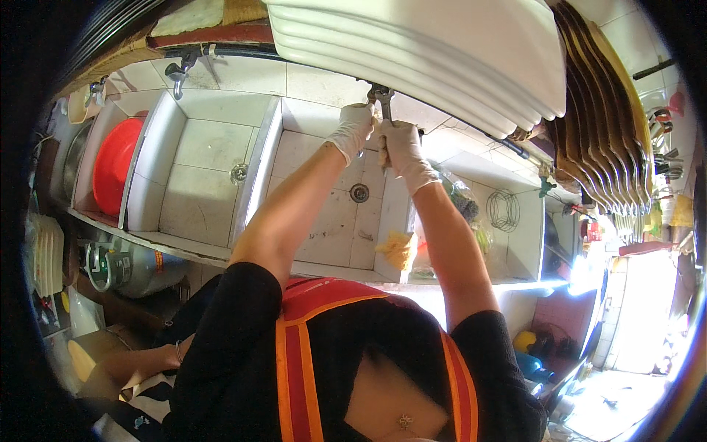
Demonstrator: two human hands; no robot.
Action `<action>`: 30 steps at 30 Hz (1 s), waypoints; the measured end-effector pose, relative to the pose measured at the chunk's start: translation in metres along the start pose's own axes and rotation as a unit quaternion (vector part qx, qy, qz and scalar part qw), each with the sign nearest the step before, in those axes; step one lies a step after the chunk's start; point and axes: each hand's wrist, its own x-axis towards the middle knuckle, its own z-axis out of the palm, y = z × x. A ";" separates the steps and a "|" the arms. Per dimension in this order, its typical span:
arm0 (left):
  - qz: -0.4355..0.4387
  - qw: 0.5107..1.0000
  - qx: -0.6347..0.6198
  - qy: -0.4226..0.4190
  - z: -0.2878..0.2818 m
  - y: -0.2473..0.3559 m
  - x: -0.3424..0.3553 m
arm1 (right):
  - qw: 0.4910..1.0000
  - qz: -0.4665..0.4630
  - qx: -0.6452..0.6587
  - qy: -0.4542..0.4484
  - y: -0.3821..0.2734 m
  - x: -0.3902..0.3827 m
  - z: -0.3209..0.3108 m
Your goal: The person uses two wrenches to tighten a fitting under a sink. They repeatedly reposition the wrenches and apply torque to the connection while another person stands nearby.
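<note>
Right grip point(403, 151) curled round wrench point(387, 109); my left grip point(356, 130) just beside, cannot tell its hold; sink point(339, 243) below.

Worn on the head, as the left one of two fisheye cameras side by side. Looks down and forward, past the black shirt point(342, 353) close at the lower edge, onto a row of tiled sinks point(199, 197) farther off. Takes in both forearms point(313, 195) from behind, with the left hand point(355, 130) and right hand point(403, 151) above centre. Spreads from a red basin point(118, 168) at left to a bright opening point(641, 317) at right, bending straight edges toward the rim.
</note>
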 end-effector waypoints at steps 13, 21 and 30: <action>-0.011 0.993 -0.059 -0.098 -0.013 -0.010 0.011 | 0.990 -0.040 -0.133 0.011 0.016 0.045 -0.015; -0.026 0.995 -0.050 -0.082 -0.011 0.005 -0.002 | 0.998 0.035 -0.048 0.004 0.016 0.030 -0.009; -0.018 0.997 -0.045 -0.068 -0.012 0.007 0.004 | 0.805 -0.507 -0.282 0.125 0.094 0.091 -0.007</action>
